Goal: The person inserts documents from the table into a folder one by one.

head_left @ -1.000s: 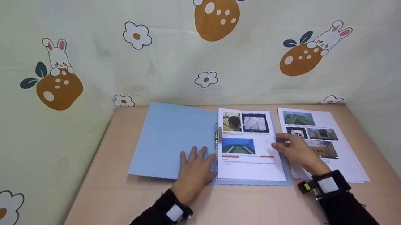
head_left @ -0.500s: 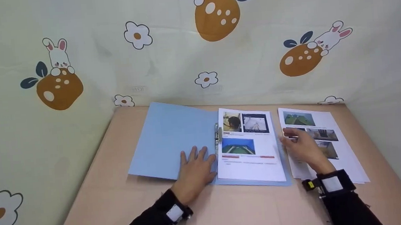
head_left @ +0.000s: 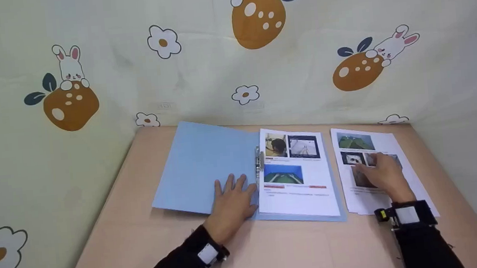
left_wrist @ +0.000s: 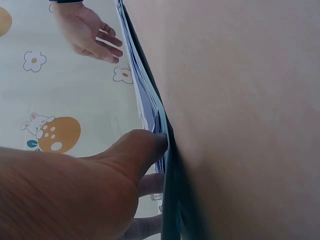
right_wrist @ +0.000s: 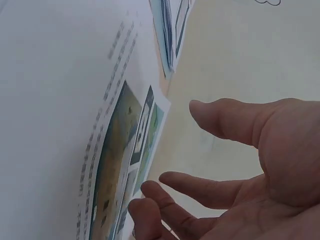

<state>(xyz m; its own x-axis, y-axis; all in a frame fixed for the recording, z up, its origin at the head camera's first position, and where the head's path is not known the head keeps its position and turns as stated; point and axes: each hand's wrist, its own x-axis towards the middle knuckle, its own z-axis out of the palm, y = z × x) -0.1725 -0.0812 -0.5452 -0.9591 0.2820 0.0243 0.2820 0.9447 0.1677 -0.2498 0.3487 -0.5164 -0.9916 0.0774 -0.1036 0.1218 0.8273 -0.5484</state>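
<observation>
A light blue folder [head_left: 206, 162] lies spread open on the table, with a metal clip [head_left: 259, 160] along its spine. Printed sheets [head_left: 298, 200] rest on the folder's right side. My left hand [head_left: 232, 205] lies flat by the spine, fingers spread on the blue cover, its thumb at the lower edge. To the right is a loose stack of printed sheets [head_left: 382, 201] with photos on it. Over that stack hovers my right hand [head_left: 387, 176]; in the right wrist view its fingers [right_wrist: 200, 192] are loosely bent and apart from the thumb, holding nothing.
The pinkish-beige table [head_left: 292, 254] meets a pale wall covering [head_left: 199, 77] printed with rabbits and flowers at the back and sides. A narrow strip of table separates the folder from the loose stack.
My right hand has moved rightward, from the right edge of the folder's sheets to above the loose stack. My left hand and the folder have stayed put.
</observation>
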